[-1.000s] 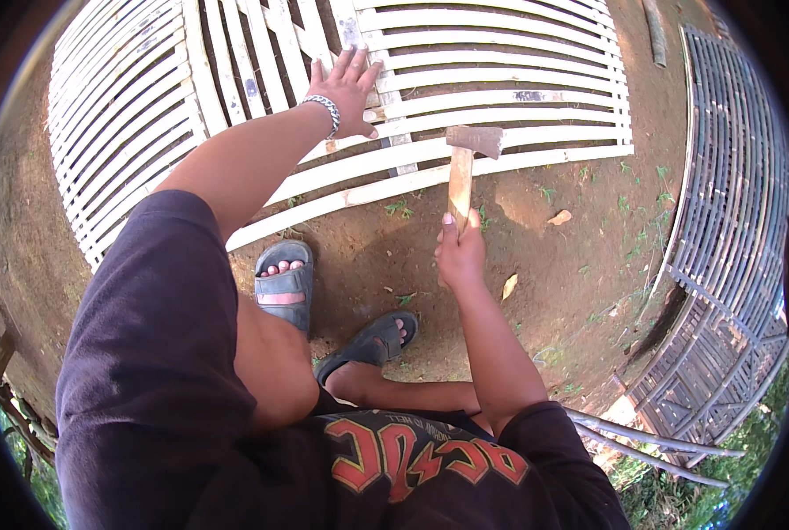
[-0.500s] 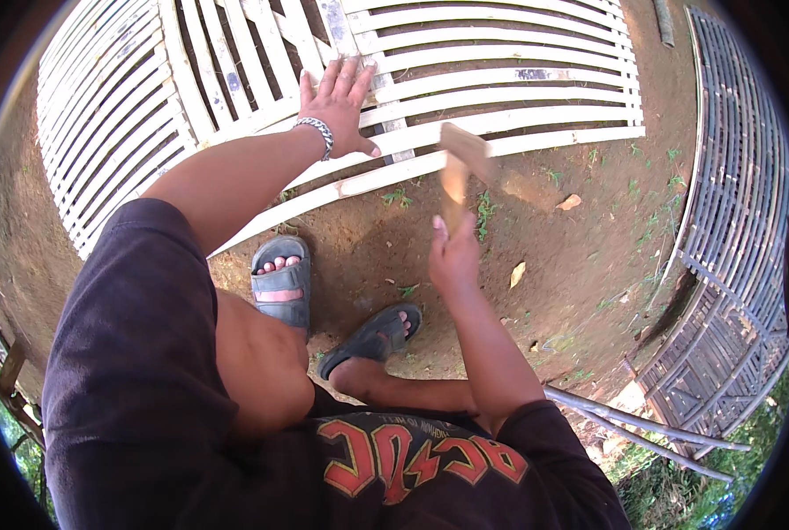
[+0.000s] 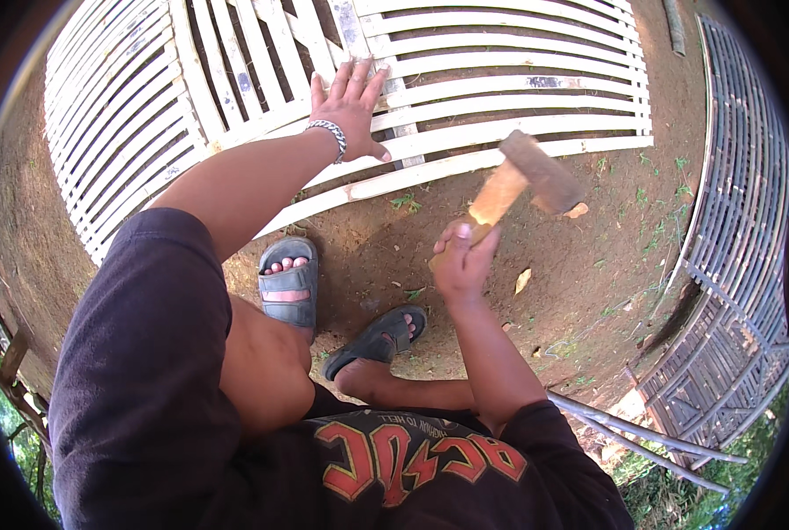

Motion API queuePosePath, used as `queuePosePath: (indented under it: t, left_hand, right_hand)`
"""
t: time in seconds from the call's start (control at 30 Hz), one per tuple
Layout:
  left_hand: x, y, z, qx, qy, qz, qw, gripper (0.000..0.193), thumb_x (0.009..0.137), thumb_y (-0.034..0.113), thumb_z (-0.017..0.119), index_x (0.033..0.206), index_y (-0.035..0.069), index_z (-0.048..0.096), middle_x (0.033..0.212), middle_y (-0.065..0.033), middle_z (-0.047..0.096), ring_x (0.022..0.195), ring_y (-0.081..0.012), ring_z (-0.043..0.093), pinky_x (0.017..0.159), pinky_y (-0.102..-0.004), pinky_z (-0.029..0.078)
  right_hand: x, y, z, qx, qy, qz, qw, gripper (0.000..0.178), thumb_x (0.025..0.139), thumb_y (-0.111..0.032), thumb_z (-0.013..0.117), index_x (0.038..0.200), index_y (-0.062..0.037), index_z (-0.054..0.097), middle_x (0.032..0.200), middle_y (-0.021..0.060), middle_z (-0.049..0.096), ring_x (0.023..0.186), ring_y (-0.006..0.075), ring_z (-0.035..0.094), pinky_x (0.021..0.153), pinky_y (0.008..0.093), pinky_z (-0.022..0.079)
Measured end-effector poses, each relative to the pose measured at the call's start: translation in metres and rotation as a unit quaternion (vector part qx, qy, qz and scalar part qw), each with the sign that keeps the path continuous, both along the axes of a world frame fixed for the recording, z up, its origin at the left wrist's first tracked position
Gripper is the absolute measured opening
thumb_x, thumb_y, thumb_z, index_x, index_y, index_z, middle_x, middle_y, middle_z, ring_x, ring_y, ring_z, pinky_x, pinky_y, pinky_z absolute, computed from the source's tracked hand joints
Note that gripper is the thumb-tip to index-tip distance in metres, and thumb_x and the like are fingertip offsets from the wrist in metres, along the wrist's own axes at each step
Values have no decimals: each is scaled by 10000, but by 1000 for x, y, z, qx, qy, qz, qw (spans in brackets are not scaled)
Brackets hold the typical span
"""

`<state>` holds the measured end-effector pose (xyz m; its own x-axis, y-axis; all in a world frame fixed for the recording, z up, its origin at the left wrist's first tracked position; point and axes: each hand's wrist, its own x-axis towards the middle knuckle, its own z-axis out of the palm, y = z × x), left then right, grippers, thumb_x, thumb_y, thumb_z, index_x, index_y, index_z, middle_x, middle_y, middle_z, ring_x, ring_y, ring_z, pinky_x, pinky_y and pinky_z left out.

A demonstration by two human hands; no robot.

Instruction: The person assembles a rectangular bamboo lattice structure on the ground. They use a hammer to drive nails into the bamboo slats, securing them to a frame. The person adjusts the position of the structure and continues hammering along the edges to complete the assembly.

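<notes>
A panel of pale wooden slats, like split bamboo, lies on the ground before me. My left hand rests spread on it, palm down, beside a crosspiece near the panel's front edge. In my right hand is a hammer, gripped by its wooden handle. Its dark, rusty-looking head is raised to the right of the handle, in front of the panel's near edge and apart from the slats. No nail can be made out.
On the right stands a weathered slatted structure, with a second slatted panel below it. Two poles stick out at the lower right. Dry leaves and small weeds dot the bare soil. My sandalled feet are close to the panel's edge.
The hammer has swung away from the panel's edge, its head tipping to the right. My left hand stays in place on the slats, while the whole view has shifted slightly.
</notes>
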<state>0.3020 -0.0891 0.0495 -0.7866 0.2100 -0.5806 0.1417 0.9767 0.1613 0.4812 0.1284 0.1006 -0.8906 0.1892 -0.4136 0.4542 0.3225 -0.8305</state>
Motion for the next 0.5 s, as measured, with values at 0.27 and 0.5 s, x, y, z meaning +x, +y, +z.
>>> queuePosePath:
  t: [0.27, 0.5]
  left_hand:
    - [0, -4, 3, 5, -4, 1, 1000, 1429, 633, 702, 867, 1675, 237, 7, 1750, -97, -9, 1612, -321, -9, 1256, -667, 65]
    - [-4, 2, 6, -2, -14, -7, 1000, 1400, 667, 701, 850, 1676, 235, -1, 1752, -87, -15, 1613, -313, -11, 1249, -680, 68]
  right_hand:
    - [-19, 2, 9, 69, -98, 18, 993, 304, 1084, -309, 524, 1191, -27, 484, 758, 80, 616, 666, 173, 634, 583, 345, 506]
    - [-19, 1, -3, 247, -174, 189, 934, 323, 1073, -310, 526, 1160, -2, 479, 801, 200, 659, 756, 413, 684, 706, 499, 530]
